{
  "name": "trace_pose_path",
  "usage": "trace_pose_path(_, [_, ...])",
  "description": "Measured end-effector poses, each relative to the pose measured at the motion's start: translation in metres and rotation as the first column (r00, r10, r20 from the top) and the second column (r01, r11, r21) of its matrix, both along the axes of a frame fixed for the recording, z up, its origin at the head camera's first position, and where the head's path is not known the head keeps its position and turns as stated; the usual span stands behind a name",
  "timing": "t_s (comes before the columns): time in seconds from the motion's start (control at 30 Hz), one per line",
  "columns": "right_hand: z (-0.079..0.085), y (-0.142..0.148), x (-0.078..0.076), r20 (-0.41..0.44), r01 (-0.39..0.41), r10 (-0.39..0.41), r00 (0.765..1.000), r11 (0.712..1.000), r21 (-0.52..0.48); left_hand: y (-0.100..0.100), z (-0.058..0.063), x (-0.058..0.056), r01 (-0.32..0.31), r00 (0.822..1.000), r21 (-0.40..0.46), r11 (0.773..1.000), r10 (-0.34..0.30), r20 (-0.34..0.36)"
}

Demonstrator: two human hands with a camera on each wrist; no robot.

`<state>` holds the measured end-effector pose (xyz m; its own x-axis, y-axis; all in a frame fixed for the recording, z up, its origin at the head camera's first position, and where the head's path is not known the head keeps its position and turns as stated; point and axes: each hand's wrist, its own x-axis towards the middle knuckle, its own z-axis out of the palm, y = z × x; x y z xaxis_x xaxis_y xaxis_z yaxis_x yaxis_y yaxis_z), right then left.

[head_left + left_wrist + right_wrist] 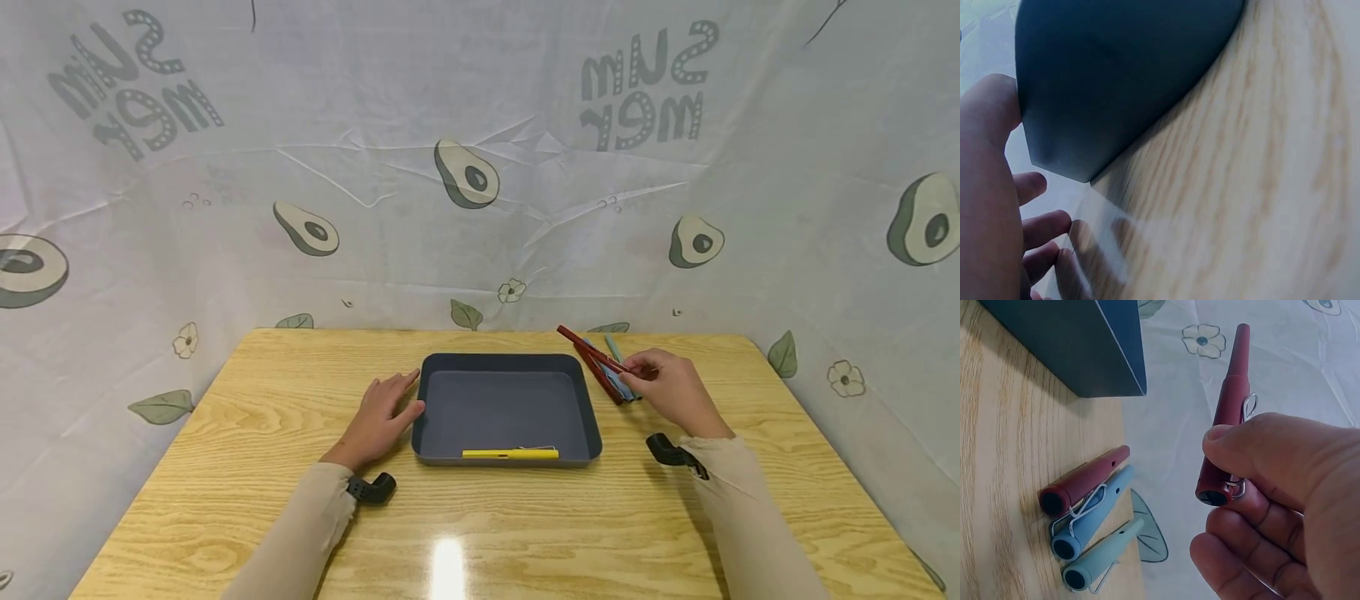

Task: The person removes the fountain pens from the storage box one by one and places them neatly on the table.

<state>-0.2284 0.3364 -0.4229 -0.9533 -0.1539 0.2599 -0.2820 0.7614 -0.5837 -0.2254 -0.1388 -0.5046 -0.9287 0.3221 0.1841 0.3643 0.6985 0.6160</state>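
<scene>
A dark grey tray (502,408) stands on the table, with a yellow pen (510,454) lying along its near side. My left hand (378,425) is at the tray's left side, thumb against the wall and fingers loosely spread on the table. Between thumb and fingers, my right hand (675,392) pinches a dark red pen (1232,406) with a metal clip, raised off the table. Below it, to the right of the tray, lie a second dark red pen (1079,484), a blue pen (1091,519) and a pale green pen (1104,553), side by side.
The wooden table (487,525) ends at the back against a pale curtain (375,167) printed with avocados and leaves. Black wrist mounts sit on the left sleeve (300,517) and the right sleeve (750,508).
</scene>
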Motion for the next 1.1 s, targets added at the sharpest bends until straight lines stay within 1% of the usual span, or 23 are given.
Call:
trace_pose_path(0.13, [-0.001,0.002,-0.001,-0.011,0.011,-0.011,1.0,1.0,-0.009,0.001,0.002,0.001,-0.001,1.0,0.008,1.0,0.001,0.005])
trace_pose_path(0.4, [-0.003,0.008,-0.002,-0.059,0.07,-0.069,0.996,0.997,0.012,0.001,0.003,0.001,-0.006,1.0,0.002,1.0,0.006,0.016])
trace_pose_path(0.6, [-0.006,0.011,-0.003,-0.054,0.109,-0.109,0.993,0.994,-0.004,0.002,0.004,0.002,-0.004,1.0,0.003,1.0,0.004,0.013])
trace_pose_path(0.9, [-0.009,0.016,-0.008,-0.055,0.122,-0.123,0.991,0.992,-0.02,0.003,0.007,0.003,0.0,1.0,0.012,1.0,0.0,0.012])
trace_pose_path(1.1, [-0.01,0.021,-0.01,-0.02,0.132,-0.132,0.991,0.991,-0.012,0.003,0.006,0.002,0.003,1.0,0.012,1.0,-0.003,0.005])
